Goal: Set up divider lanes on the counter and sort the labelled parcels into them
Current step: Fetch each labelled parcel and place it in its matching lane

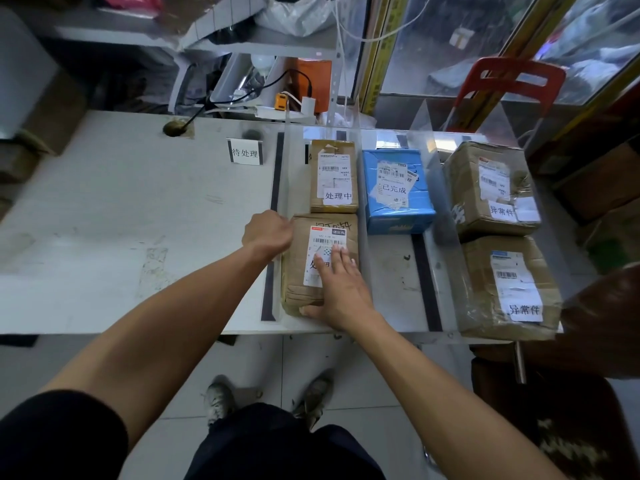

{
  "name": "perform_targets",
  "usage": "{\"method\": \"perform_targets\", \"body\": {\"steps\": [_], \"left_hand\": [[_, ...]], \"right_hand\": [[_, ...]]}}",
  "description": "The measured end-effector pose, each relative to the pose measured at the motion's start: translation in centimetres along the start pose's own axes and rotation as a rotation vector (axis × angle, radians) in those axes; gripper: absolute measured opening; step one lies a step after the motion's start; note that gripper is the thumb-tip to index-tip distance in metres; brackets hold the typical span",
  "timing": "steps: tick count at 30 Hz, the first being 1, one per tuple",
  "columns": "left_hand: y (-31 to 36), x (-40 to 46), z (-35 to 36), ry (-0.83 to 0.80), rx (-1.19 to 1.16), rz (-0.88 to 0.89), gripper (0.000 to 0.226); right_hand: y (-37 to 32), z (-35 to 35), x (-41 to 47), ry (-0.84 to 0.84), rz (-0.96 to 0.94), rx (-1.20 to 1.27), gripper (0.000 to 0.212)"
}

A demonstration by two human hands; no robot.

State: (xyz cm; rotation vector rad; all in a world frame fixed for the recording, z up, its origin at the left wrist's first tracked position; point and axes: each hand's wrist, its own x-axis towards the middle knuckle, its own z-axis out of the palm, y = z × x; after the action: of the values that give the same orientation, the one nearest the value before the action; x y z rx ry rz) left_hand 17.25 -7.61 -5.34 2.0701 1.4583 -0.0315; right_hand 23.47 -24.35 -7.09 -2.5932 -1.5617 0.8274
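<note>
Right hand (341, 289) lies flat, fingers straight, on the near brown parcel (298, 268) (thumb at its front edge); left hand (267, 233), fisted, touches its far-left corner beside the clear divider (282, 188).

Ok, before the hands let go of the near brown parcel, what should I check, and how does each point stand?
1. Near parcel lies flat on the counter: ok.
2. It sits in the same lane as the far parcel marked 处理中: ok.
3. Its own lane tag matches: cannot tell, the right hand covers it.
4. Left hand is off the clear divider: cannot tell, it sits right at it.
5. Blue parcel alone in the 已完成 lane: ok.
6. Both 异常件 boxes in the right lane: ok.
</note>
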Motion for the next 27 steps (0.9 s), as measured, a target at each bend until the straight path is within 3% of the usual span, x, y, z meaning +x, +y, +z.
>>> {"method": "perform_targets", "body": {"steps": [3, 6, 8, 12, 21, 27], "left_hand": [[-1.0, 0.1, 0.6, -0.029, -0.06, 0.023, 0.041], [-2.0, -0.6, 0.4, -0.086, -0.16, 0.042, 0.048], [-3.0, -1.3, -0.7, -0.117, -0.286, 0.015, 0.053], [-8.0, -2.1, -5.1, -0.061, -0.443, -0.02, 0.034], [-28.4, -6.4, -22.1, 0.363, -0.026, -0.065, 0.038], [-44.3, -13.9, -29.2, 0.487, 0.183, -0.298, 0.035]], "right_hand": [[0.1, -0.7, -0.5, 0.01, 0.002, 0.005, 0.111], [-0.5, -2.1, -0.8, 0.08, 0.018, 0.066, 0.078], [-1.6, -3.3, -0.6, 0.221, 0.056, 0.164, 0.056], [-8.1, -6.5, 0.7, 0.444, 0.014, 0.315, 0.028], [-34.0, -4.9, 5.5, 0.273, -0.408, -0.002, 0.035], [-48.0, 1.7, 5.7, 0.2, -0.656, -0.257, 0.033]]}}
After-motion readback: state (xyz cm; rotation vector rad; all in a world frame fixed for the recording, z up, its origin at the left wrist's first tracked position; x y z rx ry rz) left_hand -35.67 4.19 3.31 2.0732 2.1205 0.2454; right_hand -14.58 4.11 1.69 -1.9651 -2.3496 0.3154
